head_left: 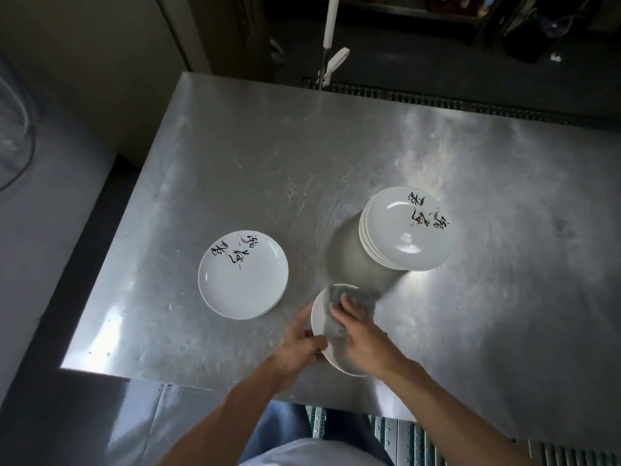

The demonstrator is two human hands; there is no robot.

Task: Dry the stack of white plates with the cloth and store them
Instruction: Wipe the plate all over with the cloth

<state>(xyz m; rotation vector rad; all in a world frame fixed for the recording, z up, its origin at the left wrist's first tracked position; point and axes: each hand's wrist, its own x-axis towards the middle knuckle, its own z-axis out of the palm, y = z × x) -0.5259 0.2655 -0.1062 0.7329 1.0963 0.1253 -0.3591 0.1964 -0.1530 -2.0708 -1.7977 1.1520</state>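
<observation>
1. Progress is judged to be in its early part. One plate is being wiped at the lower centre of the frame, and most of the work is left.
2. A low pile is seen at the left centre of the steel table. Only a few rims show at its lower right edge. These plates are taken to be the dried ones, though dryness cannot be confirmed.
3. A taller stack of white plates is seen at the right centre, well apart from the low pile. It is judged to be waiting for the cloth.
4. No storage place can be made out, so the storing step is judged not yet begun.
5. The plate in hand is held tilted just above the table's near edge. It is gripped at its left rim by the left hand, whose fingers are curled round the edge.
6. A grey cloth is pressed onto the plate's face by the right hand, with fingers laid fairly flat across it. The two hands are close together, joined by the plate.
7. The plates are round, shallow and glossy white. Dark brush-style characters and small leaf marks are printed near one rim. Bright highlights are thrown off the top plate of the tall stack; whether that shine is water cannot be told.
</observation>
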